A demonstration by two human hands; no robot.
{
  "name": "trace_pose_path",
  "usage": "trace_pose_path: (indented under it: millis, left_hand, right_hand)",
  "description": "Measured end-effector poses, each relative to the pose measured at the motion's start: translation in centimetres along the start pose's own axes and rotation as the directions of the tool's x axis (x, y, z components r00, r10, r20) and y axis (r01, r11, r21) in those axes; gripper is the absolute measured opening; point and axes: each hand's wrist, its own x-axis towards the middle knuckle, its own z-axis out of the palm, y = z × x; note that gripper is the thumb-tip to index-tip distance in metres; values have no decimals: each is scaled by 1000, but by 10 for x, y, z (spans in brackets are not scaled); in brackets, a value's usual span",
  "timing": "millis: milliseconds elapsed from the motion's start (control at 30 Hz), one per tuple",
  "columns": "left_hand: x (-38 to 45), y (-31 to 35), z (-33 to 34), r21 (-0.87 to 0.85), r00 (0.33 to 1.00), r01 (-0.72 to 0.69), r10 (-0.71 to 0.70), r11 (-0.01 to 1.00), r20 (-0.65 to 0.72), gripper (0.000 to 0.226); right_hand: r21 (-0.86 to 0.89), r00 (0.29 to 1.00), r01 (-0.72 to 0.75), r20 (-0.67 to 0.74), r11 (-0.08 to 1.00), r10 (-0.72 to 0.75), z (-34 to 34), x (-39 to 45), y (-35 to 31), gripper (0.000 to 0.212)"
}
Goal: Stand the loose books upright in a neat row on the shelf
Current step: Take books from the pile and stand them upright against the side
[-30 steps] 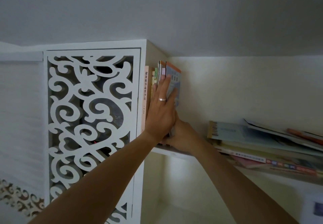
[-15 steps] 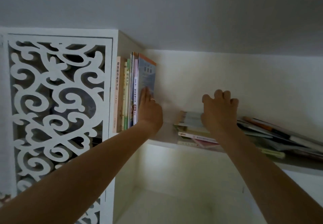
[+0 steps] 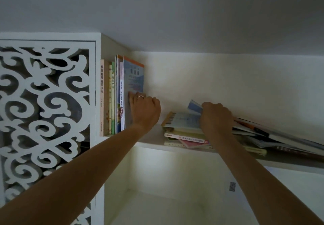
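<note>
Several books stand upright in a row [image 3: 115, 98] at the left end of the white shelf [image 3: 150, 138]. The outermost one, a blue book with an orange top [image 3: 134, 77], has my left hand [image 3: 145, 110] resting against its lower cover. To the right lies a flat pile of loose books [image 3: 184, 135]. My right hand [image 3: 215, 117] grips the top light blue book [image 3: 182, 119] of the pile, and a blue page edge sticks up by the fingers. Further loose books [image 3: 280, 137] lean in a slant at the far right.
A white carved lattice panel [image 3: 43, 110] closes the cabinet to the left of the row. A gap of bare shelf separates the row from the pile. Below the shelf opens a white compartment [image 3: 157, 198] with a small sticker [image 3: 232, 186] on its right wall.
My right hand left the upright row, reached right to the flat pile and now grips its top book. My left hand slid lower on the blue book's cover.
</note>
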Motion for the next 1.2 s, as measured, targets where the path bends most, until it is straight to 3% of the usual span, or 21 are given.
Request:
trace_pose_path:
  millis: [100,167,233,300,367,467,567,633,700,767,933,967,1033,1133,1200]
  left_hand:
    - [1,-8,2,-54,996,-41,44,998,71,68]
    - [5,-13,3,-272,997,34,-13,962,80,71]
    - [12,-21,3,-519,983,185,-150,834,109,85]
    - [15,-26,3,-627,965,264,-201,733,171,99]
    - [14,-23,-7,-660,964,262,-160,704,211,91]
    - [20,-19,-23,-571,965,227,-105,789,239,90]
    - [33,-17,-25,-659,966,255,-164,707,198,72]
    - [40,-16,-26,-696,965,252,-231,673,126,72]
    - [43,-16,-30,-641,971,210,-234,738,48,69]
    - [41,-15,-34,-602,981,158,-195,783,4,57]
    - [36,-24,-29,-540,993,84,-116,838,-25,41]
    - [35,-28,-29,-521,996,57,-88,852,-34,39]
    - [32,-33,-30,-453,998,-31,7,891,-54,56]
    - [23,-39,-32,-153,969,-217,195,964,-151,84]
    - [18,-45,-33,90,921,-338,349,937,-173,80]
  right_hand:
    - [220,994,96,-73,971,-82,0,2,-47,17]
    - [383,989,133,-112,914,-97,3,6,-84,22]
    - [488,987,156,-109,859,-117,8,11,-109,23]
    - [577,975,216,-78,788,-210,8,15,-118,22]
    - [664,936,276,-22,695,-351,4,18,-114,35]
    - [755,904,259,30,603,-426,4,23,-99,45]
    - [745,903,256,43,616,-427,10,23,-91,58]
    - [716,888,233,118,658,-444,10,16,-94,77]
    - [710,877,213,164,671,-452,15,9,-105,92]
    - [681,885,228,152,696,-439,22,6,-118,90]
    - [581,857,284,204,763,-474,32,-6,-147,28]
    - [546,853,283,233,789,-468,35,-7,-151,20]
    - [502,852,260,283,825,-441,39,-7,-155,25]
    - [441,832,290,322,849,-451,40,-6,-159,22]
    - [425,815,317,336,848,-473,44,-5,-159,21]
